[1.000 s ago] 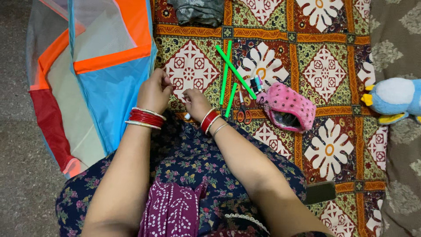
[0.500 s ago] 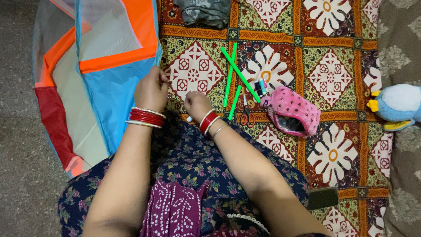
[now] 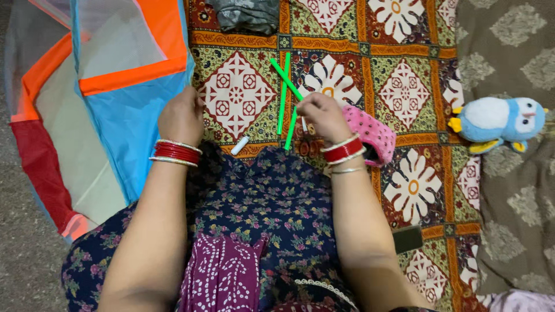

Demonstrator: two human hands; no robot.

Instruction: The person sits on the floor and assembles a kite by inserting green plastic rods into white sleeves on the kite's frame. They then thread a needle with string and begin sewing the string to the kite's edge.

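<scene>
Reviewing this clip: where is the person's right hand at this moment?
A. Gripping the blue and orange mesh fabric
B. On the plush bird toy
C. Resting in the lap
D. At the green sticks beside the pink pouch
D: the right hand is over the green sticks, next to the pink pouch; the left hand is at the mesh fabric.

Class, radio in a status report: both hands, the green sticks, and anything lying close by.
Left hand closed at the blue mesh fabric edge. Right hand over the green sticks, fingers curled, grasp unclear. White cylinder and pink pouch close by.
</scene>
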